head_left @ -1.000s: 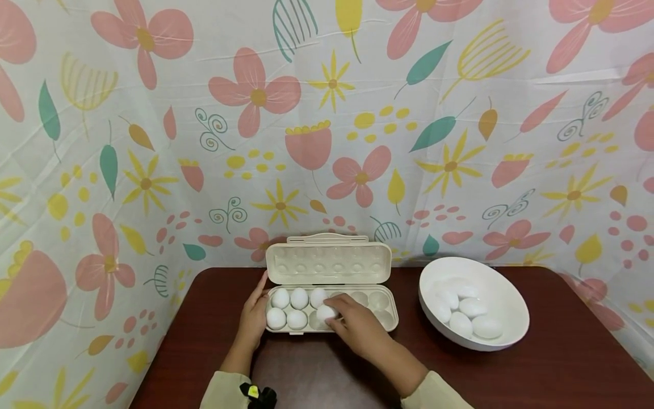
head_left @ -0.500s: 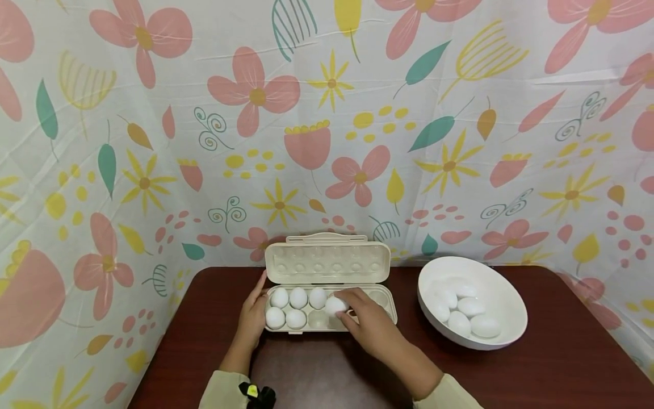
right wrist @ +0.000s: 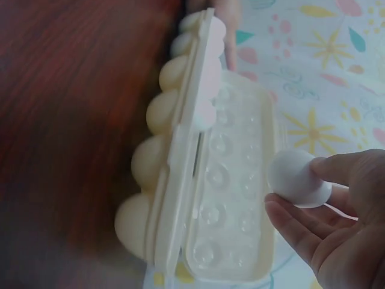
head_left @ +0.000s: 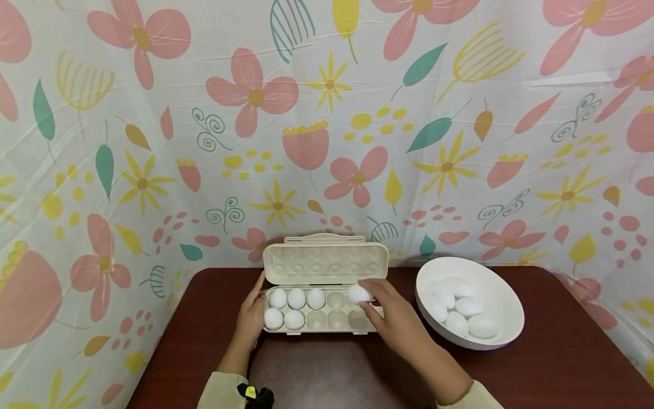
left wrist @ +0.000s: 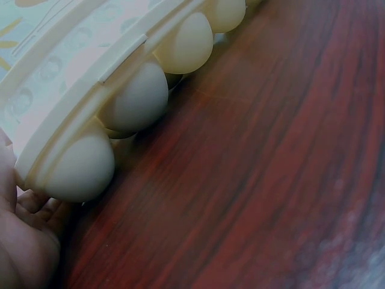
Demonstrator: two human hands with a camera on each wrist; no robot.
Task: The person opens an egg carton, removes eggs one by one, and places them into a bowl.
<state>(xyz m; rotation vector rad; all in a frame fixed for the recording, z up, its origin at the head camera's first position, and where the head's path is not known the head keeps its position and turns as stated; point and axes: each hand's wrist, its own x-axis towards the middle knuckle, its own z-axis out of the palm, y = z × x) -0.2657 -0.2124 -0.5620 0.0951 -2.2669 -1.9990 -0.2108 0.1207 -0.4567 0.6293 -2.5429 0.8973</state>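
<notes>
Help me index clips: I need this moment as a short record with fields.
Left hand: touching the left end of the egg carton
Right hand: pinching a white egg above the carton's right part
Lid: open, tipped back
Seated eggs: five seen, three in the back row, two in front
Bowl: white, right of the carton, holding several eggs
Table: dark reddish brown
Backdrop: floral cloth
</notes>
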